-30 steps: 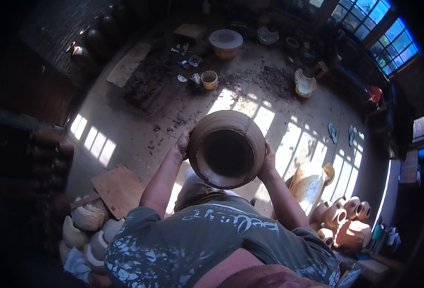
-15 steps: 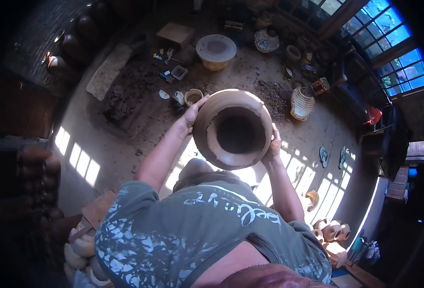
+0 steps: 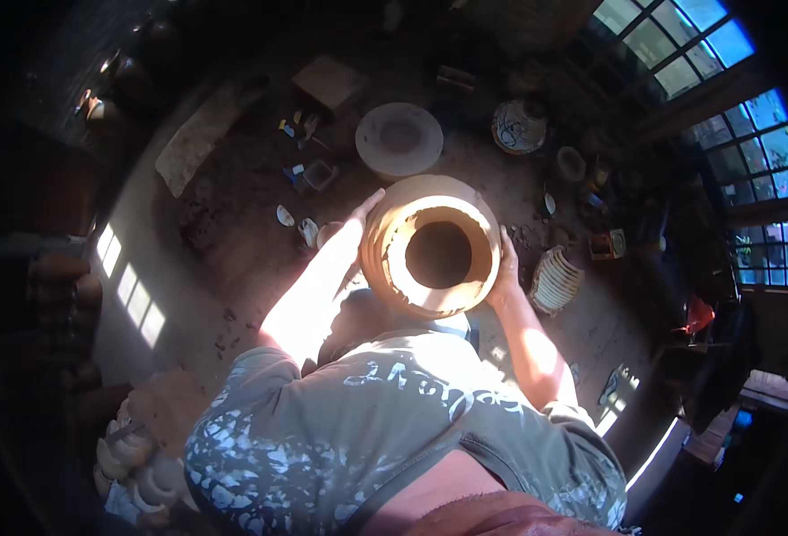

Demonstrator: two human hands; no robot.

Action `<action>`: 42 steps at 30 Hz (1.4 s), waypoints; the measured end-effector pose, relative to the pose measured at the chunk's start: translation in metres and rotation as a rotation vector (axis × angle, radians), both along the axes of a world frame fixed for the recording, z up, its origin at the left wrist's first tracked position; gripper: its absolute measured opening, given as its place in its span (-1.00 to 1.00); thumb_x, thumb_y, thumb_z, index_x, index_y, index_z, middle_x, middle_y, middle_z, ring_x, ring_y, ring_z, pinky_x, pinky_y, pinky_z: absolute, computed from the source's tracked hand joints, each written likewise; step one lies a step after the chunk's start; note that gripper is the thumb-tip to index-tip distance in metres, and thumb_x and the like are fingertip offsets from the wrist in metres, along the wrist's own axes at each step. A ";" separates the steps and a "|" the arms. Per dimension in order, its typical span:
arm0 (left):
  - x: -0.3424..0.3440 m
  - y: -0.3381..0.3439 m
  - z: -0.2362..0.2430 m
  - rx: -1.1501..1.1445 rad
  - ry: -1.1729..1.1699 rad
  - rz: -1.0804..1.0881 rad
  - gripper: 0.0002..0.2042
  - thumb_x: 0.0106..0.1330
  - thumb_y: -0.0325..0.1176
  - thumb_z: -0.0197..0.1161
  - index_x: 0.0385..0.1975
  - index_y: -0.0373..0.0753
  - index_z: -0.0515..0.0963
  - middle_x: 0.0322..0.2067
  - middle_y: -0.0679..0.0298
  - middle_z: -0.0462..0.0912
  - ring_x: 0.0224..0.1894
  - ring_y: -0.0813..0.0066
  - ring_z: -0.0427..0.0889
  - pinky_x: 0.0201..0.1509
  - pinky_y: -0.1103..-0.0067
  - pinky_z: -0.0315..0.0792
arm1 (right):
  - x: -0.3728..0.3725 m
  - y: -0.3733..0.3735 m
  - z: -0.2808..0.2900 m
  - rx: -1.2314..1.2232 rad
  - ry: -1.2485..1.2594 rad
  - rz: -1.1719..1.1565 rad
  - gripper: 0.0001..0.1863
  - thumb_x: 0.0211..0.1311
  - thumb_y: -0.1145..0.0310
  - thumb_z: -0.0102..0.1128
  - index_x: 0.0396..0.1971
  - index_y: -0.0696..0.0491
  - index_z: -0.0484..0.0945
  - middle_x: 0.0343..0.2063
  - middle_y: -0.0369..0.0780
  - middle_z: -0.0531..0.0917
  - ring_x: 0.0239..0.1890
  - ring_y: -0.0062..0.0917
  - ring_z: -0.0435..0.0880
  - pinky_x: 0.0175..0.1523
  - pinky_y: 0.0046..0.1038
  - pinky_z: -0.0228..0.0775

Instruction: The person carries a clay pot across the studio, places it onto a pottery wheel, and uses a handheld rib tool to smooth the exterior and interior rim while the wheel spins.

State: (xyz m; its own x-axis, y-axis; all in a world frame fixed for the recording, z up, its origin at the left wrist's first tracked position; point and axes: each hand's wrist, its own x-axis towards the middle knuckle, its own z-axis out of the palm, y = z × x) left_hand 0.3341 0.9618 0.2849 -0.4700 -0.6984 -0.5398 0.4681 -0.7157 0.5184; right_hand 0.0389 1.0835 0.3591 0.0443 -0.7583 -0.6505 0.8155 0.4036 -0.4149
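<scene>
A round brown clay pot (image 3: 387,255) with a wide, uneven rim and a dark opening is held up in front of my body. My left hand (image 3: 363,217) presses against its left side. On its right side, my right hand (image 3: 506,271) grips the wall with the fingers partly hidden behind it. Sunlight falls on the rim and on both forearms. Just beyond the pot stands a potter's wheel with a round pale top (image 3: 400,138), its surface bare.
A ribbed pale vessel (image 3: 556,279) is on the floor to the right. A flat square board (image 3: 329,82), a small plastic tub (image 3: 321,174) and a long slab (image 3: 199,143) lie farther off. Broken pottery pieces (image 3: 135,456) are piled at the lower left; a sandal (image 3: 610,389) lies right.
The pot has tilted a little and moved into brighter sunlight between my hands. My body has turned and shifted, so the wheel appears closer to the pot. Both hands keep their hold.
</scene>
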 end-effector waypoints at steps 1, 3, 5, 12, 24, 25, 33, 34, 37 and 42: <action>-0.027 -0.015 0.056 0.292 -0.073 0.026 -0.44 0.50 0.13 0.14 0.24 -0.23 0.53 0.18 0.23 0.65 0.23 0.37 0.58 0.38 0.32 0.41 | -0.017 -0.020 0.004 0.029 -0.004 0.025 -0.33 0.42 -0.25 0.05 0.22 0.00 0.55 0.15 -0.14 0.65 0.18 -0.28 0.61 0.29 -0.10 0.48; -0.041 -0.037 0.068 0.242 0.015 -0.028 -0.40 0.47 0.19 0.14 0.24 -0.21 0.54 0.18 0.19 0.65 0.22 0.34 0.59 0.37 0.32 0.40 | -0.049 -0.069 0.008 0.072 0.031 0.096 -0.32 0.42 -0.28 0.02 0.24 -0.03 0.54 0.15 -0.14 0.64 0.20 -0.25 0.60 0.31 -0.09 0.46; -0.055 -0.040 0.099 0.136 -0.127 0.071 -0.37 0.43 0.22 0.16 0.25 -0.19 0.54 0.17 0.14 0.65 0.20 0.29 0.60 0.35 0.31 0.41 | -0.066 -0.101 0.005 0.042 0.019 0.187 -0.27 0.37 -0.32 0.07 0.26 -0.02 0.54 0.20 -0.11 0.61 0.22 -0.22 0.58 0.33 -0.06 0.43; -0.078 -0.138 0.041 0.283 0.128 0.234 -0.37 0.50 0.17 0.09 0.34 -0.21 0.44 0.28 0.14 0.56 0.31 0.27 0.53 0.43 0.29 0.35 | -0.096 -0.255 -0.034 0.006 0.000 0.342 -0.31 0.43 -0.24 0.07 0.25 0.04 0.54 0.13 -0.10 0.67 0.15 -0.26 0.65 0.32 -0.15 0.46; -0.074 -0.284 -0.110 0.289 0.196 0.332 -0.38 0.60 0.08 -0.09 0.40 -0.31 0.34 0.35 0.06 0.46 0.37 0.24 0.48 0.52 0.30 0.28 | -0.099 -0.451 -0.172 0.042 -0.071 0.548 -0.30 0.42 -0.24 0.07 0.27 0.03 0.53 0.18 -0.10 0.64 0.21 -0.23 0.60 0.38 -0.19 0.40; -0.074 -0.295 -0.128 0.296 0.200 0.358 -0.38 0.60 0.09 -0.08 0.41 -0.31 0.34 0.35 0.06 0.47 0.37 0.23 0.48 0.52 0.30 0.28 | -0.093 -0.468 -0.186 0.128 -0.025 0.503 -0.28 0.41 -0.25 0.08 0.29 0.05 0.51 0.17 -0.09 0.64 0.20 -0.23 0.60 0.36 -0.18 0.42; -0.091 -0.358 -0.256 0.259 0.022 0.583 -0.33 0.51 0.11 0.10 0.43 -0.28 0.34 0.37 0.10 0.45 0.39 0.31 0.44 0.49 0.38 0.30 | -0.105 -0.591 -0.326 0.247 -0.069 0.686 -0.28 0.40 -0.22 0.10 0.30 0.05 0.48 0.19 -0.11 0.62 0.20 -0.21 0.60 0.37 -0.14 0.41; -0.093 -0.369 -0.265 0.278 -0.006 0.606 -0.33 0.51 0.10 0.10 0.43 -0.29 0.34 0.37 0.10 0.45 0.39 0.31 0.44 0.49 0.38 0.30 | -0.107 -0.602 -0.344 0.240 -0.067 0.681 -0.28 0.39 -0.21 0.11 0.32 0.05 0.46 0.21 -0.12 0.61 0.22 -0.22 0.59 0.38 -0.15 0.40; -0.098 -0.383 -0.301 0.335 -0.050 0.752 -0.32 0.50 0.09 0.13 0.43 -0.31 0.33 0.36 0.09 0.46 0.37 0.27 0.45 0.50 0.37 0.29 | -0.104 -0.637 -0.383 0.213 -0.082 0.712 -0.25 0.38 -0.19 0.13 0.37 0.05 0.42 0.26 -0.12 0.56 0.26 -0.24 0.55 0.40 -0.15 0.36; -0.099 -0.414 -0.307 0.392 -0.085 0.784 -0.31 0.46 0.08 0.20 0.40 -0.31 0.35 0.32 0.06 0.51 0.32 0.21 0.51 0.47 0.35 0.32 | -0.085 -0.674 -0.407 0.226 0.042 0.798 -0.33 0.40 -0.17 0.14 0.28 0.05 0.50 0.17 -0.15 0.63 0.19 -0.27 0.60 0.35 -0.18 0.41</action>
State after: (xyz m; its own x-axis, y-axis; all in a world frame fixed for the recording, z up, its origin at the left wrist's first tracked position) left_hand 0.2347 0.5478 -0.0224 0.1194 -0.5600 -0.8198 0.8705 -0.3381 0.3577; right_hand -0.0461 0.4095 -0.0480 0.4861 -0.3601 -0.7963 0.2346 0.9315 -0.2780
